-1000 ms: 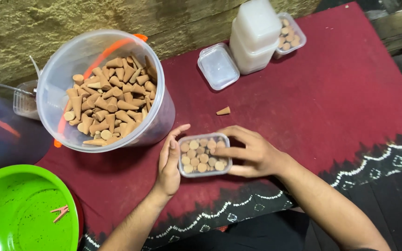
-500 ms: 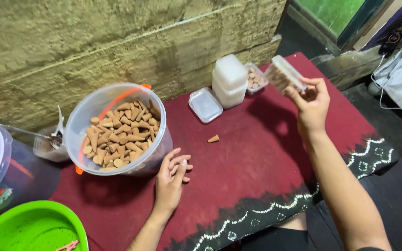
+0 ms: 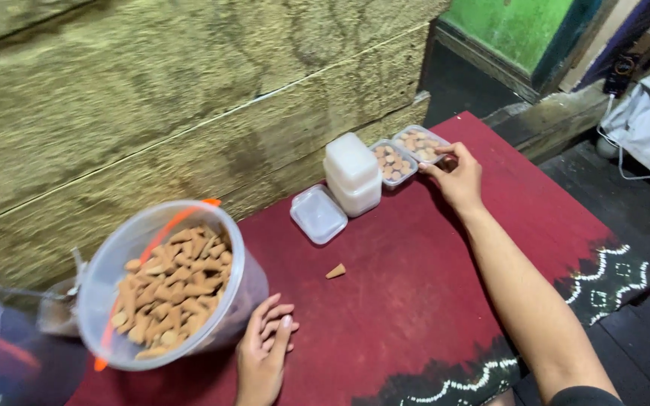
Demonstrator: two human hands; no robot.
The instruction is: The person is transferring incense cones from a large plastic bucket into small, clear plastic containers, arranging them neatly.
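- The rough yellowish wall (image 3: pixel 152 98) filled the far side of my view, and the dark red cloth (image 3: pixel 415 301) with its white patterned hem ran from it back toward me
- The big clear bucket (image 3: pixel 167 282) of tan cones sat at my left, tipped so its mouth faced me, with an orange handle across it
- My right arm stretched long across the cloth to the far edge, its line running from my body up and away toward the wall
- A stack of white lidded boxes (image 3: pixel 353 174) stood by the wall, and a single shut box (image 3: pixel 318 214) lay flat just beside it, nearer the bucket
- Two small open trays of cones sat side by side past the stack: the inner tray (image 3: pixel 393 162) touching the stack, the outer tray (image 3: pixel 421 143) just beyond it, lined up along the wall
- My right hand (image 3: pixel 457 177) was at the near corner of the outer tray, fingers curled at its rim; I could not tell whether they gripped it or only touched it
- My left hand (image 3: pixel 265 353) lay flat and loose on the cloth against the bucket's base, holding nothing, well apart from the right
- So the trays lay far off, ahead and to my right, with only the right hand near them
- One stray cone (image 3: pixel 335 271) lay alone on the cloth between my hands, on its side, its tip pointing up toward the wall
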